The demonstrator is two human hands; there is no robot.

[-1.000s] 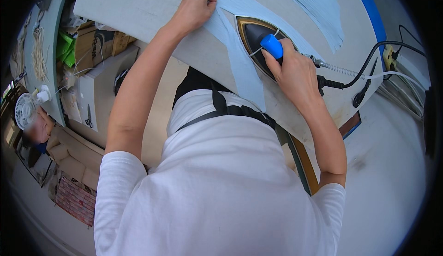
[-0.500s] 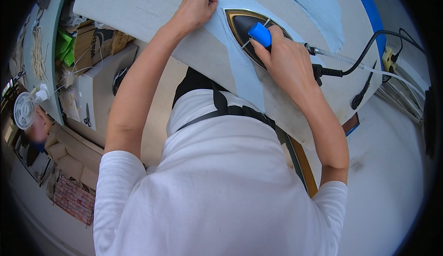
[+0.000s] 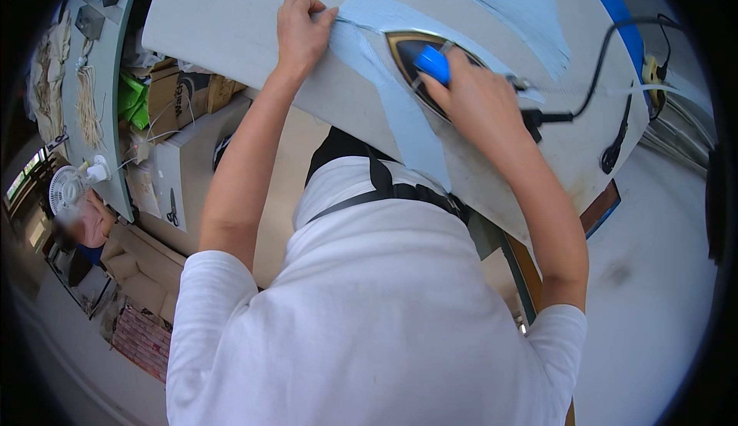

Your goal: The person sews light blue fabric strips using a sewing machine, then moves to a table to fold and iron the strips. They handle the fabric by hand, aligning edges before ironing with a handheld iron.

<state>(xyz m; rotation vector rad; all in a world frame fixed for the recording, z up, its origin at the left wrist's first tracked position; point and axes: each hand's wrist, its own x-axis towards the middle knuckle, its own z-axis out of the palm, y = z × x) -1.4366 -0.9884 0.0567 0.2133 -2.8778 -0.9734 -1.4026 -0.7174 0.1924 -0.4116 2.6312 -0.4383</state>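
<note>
My right hand (image 3: pixel 484 99) is wrapped round the blue handle (image 3: pixel 432 63) of a steam iron, whose dark soleplate body (image 3: pixel 405 48) rests on a light blue cloth piece (image 3: pixel 411 119). The iron's pointed tip faces left, toward my other hand. At the cloth's left end, my left hand (image 3: pixel 304 36) pinches its edge between thumb and fingers. A seam or fold line runs from that pinch to the iron's tip. The iron hides the middle of the cloth, and one strip of it hangs toward the table's near edge.
A second light blue cloth piece (image 3: pixel 511 7) lies farther back on the pale ironing table (image 3: pixel 223 11). A black cord (image 3: pixel 603 57) and a pale hose trail right from the iron. Black scissors (image 3: pixel 613 153) lie at the right. Cardboard boxes (image 3: pixel 173 99) and a white fan (image 3: pixel 68 188) are left.
My left hand has shifted left and nearer, uncovering the cloth's end and the line in it. The iron sits slightly nearer, blurred at its rear. The whole view has shifted a little.
</note>
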